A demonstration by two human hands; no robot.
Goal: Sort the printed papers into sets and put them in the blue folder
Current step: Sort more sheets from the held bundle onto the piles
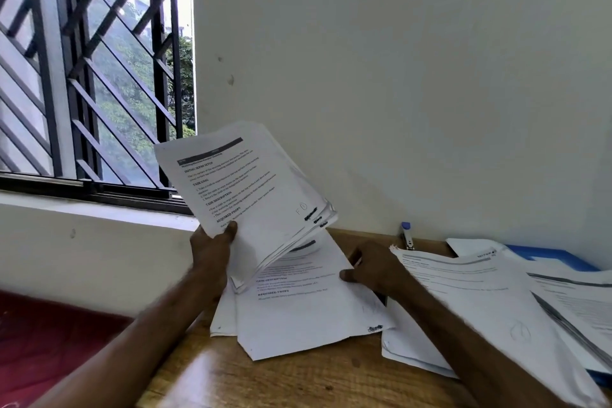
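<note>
The left hand point(212, 252) grips a thick stack of printed papers point(251, 189) by its lower corner, tilted up above the wooden desk point(265, 381). The right hand point(374, 270) pinches the right edge of a loose sheet point(304, 315) lying on the desk. Further right, more printed pages point(480, 301) lie over the blue folder point(559, 257), near a stapler point(406, 237) at the wall.

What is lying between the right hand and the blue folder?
Head view: a pile of printed papers, between the right hand and the blue folder.
</note>
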